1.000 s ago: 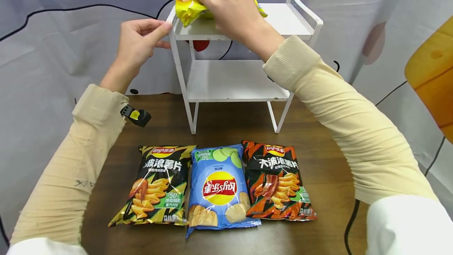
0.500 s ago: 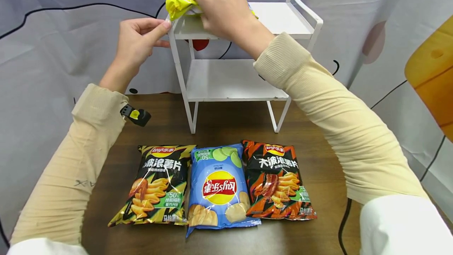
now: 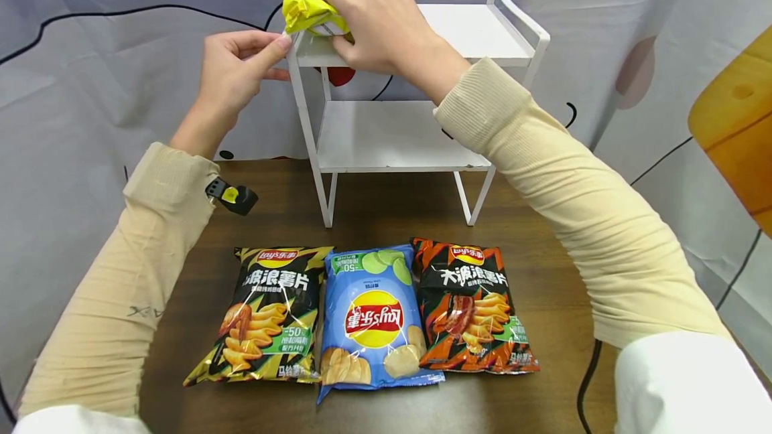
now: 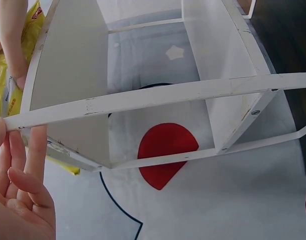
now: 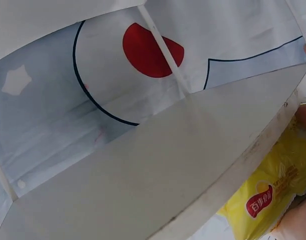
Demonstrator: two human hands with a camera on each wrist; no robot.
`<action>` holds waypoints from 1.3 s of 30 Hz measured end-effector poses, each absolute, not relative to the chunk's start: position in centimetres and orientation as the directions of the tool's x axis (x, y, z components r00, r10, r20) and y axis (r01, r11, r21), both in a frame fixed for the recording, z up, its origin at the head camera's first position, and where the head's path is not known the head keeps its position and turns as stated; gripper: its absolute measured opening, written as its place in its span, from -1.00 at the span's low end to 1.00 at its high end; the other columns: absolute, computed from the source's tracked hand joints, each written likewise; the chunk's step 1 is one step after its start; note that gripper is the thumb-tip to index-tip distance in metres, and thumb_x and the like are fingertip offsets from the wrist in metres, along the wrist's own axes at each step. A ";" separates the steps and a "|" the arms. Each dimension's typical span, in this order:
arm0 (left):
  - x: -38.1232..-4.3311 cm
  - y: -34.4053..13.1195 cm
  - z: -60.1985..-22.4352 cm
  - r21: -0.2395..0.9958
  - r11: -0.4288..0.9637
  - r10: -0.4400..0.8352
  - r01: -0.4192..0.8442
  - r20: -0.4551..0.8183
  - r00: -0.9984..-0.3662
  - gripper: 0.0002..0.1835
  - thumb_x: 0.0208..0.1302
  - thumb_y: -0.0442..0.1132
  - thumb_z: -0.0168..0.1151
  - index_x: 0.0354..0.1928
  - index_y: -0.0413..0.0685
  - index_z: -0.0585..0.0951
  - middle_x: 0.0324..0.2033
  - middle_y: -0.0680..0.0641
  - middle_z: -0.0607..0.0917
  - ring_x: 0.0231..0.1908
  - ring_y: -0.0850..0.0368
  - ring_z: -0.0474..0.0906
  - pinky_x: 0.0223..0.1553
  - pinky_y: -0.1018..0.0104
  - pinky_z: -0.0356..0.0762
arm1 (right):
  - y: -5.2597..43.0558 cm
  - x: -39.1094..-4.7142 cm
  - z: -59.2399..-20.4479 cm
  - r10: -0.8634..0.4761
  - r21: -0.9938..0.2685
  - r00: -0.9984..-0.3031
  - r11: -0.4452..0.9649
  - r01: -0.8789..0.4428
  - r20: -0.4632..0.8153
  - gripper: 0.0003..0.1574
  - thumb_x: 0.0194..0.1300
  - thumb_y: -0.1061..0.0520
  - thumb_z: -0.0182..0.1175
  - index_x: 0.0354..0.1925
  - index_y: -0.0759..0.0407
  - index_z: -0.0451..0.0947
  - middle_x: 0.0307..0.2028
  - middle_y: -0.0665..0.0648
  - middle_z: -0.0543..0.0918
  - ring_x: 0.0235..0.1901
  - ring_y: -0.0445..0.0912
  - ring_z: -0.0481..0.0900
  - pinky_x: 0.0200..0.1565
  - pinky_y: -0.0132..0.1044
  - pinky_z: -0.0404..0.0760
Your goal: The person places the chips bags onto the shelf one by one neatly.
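Note:
A white two-tier rack (image 3: pixel 455 29) stands on the brown wooden surface. My left hand (image 3: pixel 232 76) pinches its upper left corner post; the left wrist view shows thumb and fingers on opposite sides of the white bar (image 4: pixel 143 100). At the left end of the top shelf is a yellow bag of chips (image 3: pixel 304 9), tilted. My right hand (image 3: pixel 386 22) grips it from above, fingers spread over its front and thumb on the near side. The right wrist view catches the bag's red logo (image 5: pixel 259 201) beside the shelf edge. The palm hides much of the bag.
In front of the rack lie three chip bags in a row: black and yellow (image 3: pixel 271 317), blue (image 3: pixel 374 320), black and orange (image 3: pixel 473 310). The lower shelf (image 3: pixel 398 139) is white. A black cable (image 3: pixel 163 7) runs along the curtain behind.
My right hand has carried the yellow bag leftward to the shelf's left corner, then the bag has turned slightly in the hand. The left hand and the three front bags stay put.

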State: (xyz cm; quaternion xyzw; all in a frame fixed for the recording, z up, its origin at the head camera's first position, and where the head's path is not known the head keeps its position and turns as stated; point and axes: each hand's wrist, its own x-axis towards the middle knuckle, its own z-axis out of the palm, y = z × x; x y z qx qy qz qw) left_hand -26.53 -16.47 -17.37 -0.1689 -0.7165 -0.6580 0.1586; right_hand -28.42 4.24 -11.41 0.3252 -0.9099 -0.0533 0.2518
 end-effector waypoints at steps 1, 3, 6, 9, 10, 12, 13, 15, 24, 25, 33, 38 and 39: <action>-26.5 -16.5 -17.4 0.888 0.075 0.033 0.453 0.452 -0.891 -0.93 0.18 -0.23 0.37 -0.33 -0.05 0.75 -0.46 0.13 0.73 -0.58 0.29 0.68 -0.80 0.57 0.08 | 4.2 -28.4 -11.4 -0.619 0.262 -0.665 0.783 -0.565 0.417 -0.14 0.35 -0.02 -0.08 0.52 -0.14 -0.14 0.48 -0.04 0.09 0.48 0.01 0.06 0.47 0.09 0.00; -26.6 -16.4 -17.4 0.887 0.074 0.031 0.456 0.455 -0.890 -0.93 0.18 -0.23 0.37 -0.33 -0.06 0.75 -0.46 0.13 0.73 -0.58 0.29 0.68 -0.80 0.57 0.08 | 4.2 -28.4 -11.5 -0.619 0.272 -0.670 0.784 -0.558 0.410 -0.13 0.35 -0.06 -0.10 0.52 -0.14 -0.17 0.49 -0.04 0.07 0.49 0.00 0.04 0.47 0.12 -0.03; -26.6 -16.4 -17.4 0.889 0.065 0.029 0.454 0.453 -0.891 -0.93 0.17 -0.23 0.38 -0.34 -0.05 0.75 -0.46 0.12 0.73 -0.58 0.28 0.68 -0.80 0.57 0.09 | 4.1 -28.4 -11.5 -0.619 0.281 -0.677 0.785 -0.552 0.399 -0.12 0.36 -0.14 -0.12 0.53 -0.14 -0.20 0.50 -0.04 0.04 0.49 0.00 0.01 0.47 0.13 -0.06; -26.6 -16.3 -17.4 0.888 0.059 0.030 0.456 0.455 -0.890 -0.93 0.17 -0.24 0.37 -0.33 -0.06 0.75 -0.45 0.11 0.72 -0.58 0.27 0.68 -0.79 0.57 0.11 | 4.1 -28.5 -11.6 -0.622 0.289 -0.674 0.783 -0.551 0.398 -0.09 0.36 -0.24 -0.12 0.53 -0.14 -0.22 0.50 -0.06 0.02 0.50 -0.01 -0.01 0.47 0.13 -0.08; -26.6 -16.3 -17.4 0.888 0.054 0.031 0.457 0.456 -0.889 -0.93 0.17 -0.24 0.37 -0.33 -0.07 0.75 -0.44 0.11 0.72 -0.58 0.27 0.68 -0.79 0.57 0.11 | 4.1 -28.5 -11.6 -0.625 0.294 -0.669 0.780 -0.552 0.403 -0.09 0.36 -0.27 -0.12 0.53 -0.14 -0.22 0.50 -0.06 0.02 0.50 -0.01 -0.01 0.48 0.13 -0.10; -26.6 -16.3 -17.4 0.886 0.043 0.032 0.461 0.460 -0.888 -0.92 0.17 -0.25 0.37 -0.33 -0.09 0.75 -0.44 0.10 0.72 -0.59 0.27 0.68 -0.79 0.57 0.12 | 4.1 -28.6 -11.6 -0.630 0.310 -0.652 0.776 -0.549 0.422 -0.07 0.36 -0.31 -0.13 0.53 -0.14 -0.22 0.51 -0.05 0.02 0.50 0.00 -0.02 0.48 0.14 -0.13; -26.5 -16.3 -17.4 0.886 0.041 0.032 0.462 0.461 -0.887 -0.92 0.17 -0.25 0.37 -0.33 -0.09 0.75 -0.44 0.09 0.72 -0.59 0.26 0.68 -0.79 0.57 0.12 | 4.1 -28.6 -11.7 -0.632 0.319 -0.640 0.774 -0.547 0.436 -0.07 0.35 -0.33 -0.13 0.53 -0.15 -0.21 0.51 -0.04 0.03 0.50 0.00 -0.02 0.47 0.15 -0.14; -26.5 -16.3 -17.4 0.887 0.035 0.032 0.461 0.460 -0.887 -0.92 0.17 -0.25 0.38 -0.33 -0.09 0.75 -0.45 0.09 0.72 -0.59 0.26 0.68 -0.79 0.57 0.12 | 4.1 -28.7 -11.7 -0.634 0.336 -0.617 0.772 -0.540 0.465 -0.06 0.35 -0.36 -0.14 0.53 -0.14 -0.19 0.50 -0.04 0.04 0.50 0.01 -0.02 0.47 0.15 -0.17; -26.6 -16.4 -17.4 0.887 0.051 0.034 0.458 0.457 -0.889 -0.91 0.17 -0.23 0.38 -0.32 -0.08 0.75 -0.45 0.11 0.73 -0.59 0.27 0.69 -0.80 0.58 0.09 | 4.4 -28.3 -11.6 -0.627 0.362 -0.565 0.775 -0.518 0.536 -0.07 0.34 -0.40 -0.17 0.52 -0.14 -0.13 0.50 -0.04 0.07 0.47 0.00 0.05 0.47 0.11 -0.14; -26.6 -16.4 -17.4 0.887 0.049 0.034 0.458 0.457 -0.889 -0.92 0.17 -0.23 0.38 -0.33 -0.07 0.75 -0.45 0.11 0.73 -0.59 0.27 0.69 -0.80 0.58 0.08 | 4.4 -28.1 -11.5 -0.628 0.363 -0.561 0.774 -0.518 0.540 -0.07 0.34 -0.40 -0.16 0.52 -0.13 -0.12 0.49 -0.03 0.08 0.46 0.01 0.06 0.47 0.10 -0.14; -26.6 -16.5 -17.3 0.892 0.058 0.034 0.449 0.448 -0.894 -0.96 0.18 -0.23 0.37 -0.37 -0.02 0.75 -0.45 0.12 0.73 -0.58 0.27 0.69 -0.80 0.57 0.08 | 5.0 -26.5 -11.0 -0.616 0.351 -0.563 0.783 -0.513 0.551 -0.09 0.35 -0.41 -0.17 0.51 -0.11 -0.06 0.47 0.00 0.15 0.45 0.01 0.11 0.48 0.08 -0.10; -26.6 -16.6 -17.3 0.892 0.070 0.031 0.447 0.446 -0.895 -0.96 0.18 -0.22 0.37 -0.36 0.00 0.75 -0.46 0.12 0.73 -0.59 0.28 0.68 -0.79 0.56 0.06 | 5.6 -25.2 -10.8 -0.605 0.341 -0.563 0.791 -0.508 0.563 -0.11 0.36 -0.40 -0.15 0.50 -0.10 0.00 0.45 0.01 0.20 0.42 0.03 0.15 0.46 0.07 -0.04; -26.5 -16.6 -17.3 0.892 0.073 0.032 0.445 0.444 -0.895 -0.96 0.18 -0.22 0.37 -0.36 -0.01 0.75 -0.45 0.12 0.73 -0.58 0.27 0.68 -0.79 0.56 0.07 | 5.9 -24.8 -10.8 -0.604 0.342 -0.557 0.790 -0.508 0.570 -0.13 0.36 -0.38 -0.14 0.49 -0.09 0.02 0.45 0.02 0.22 0.42 0.04 0.15 0.46 0.08 -0.04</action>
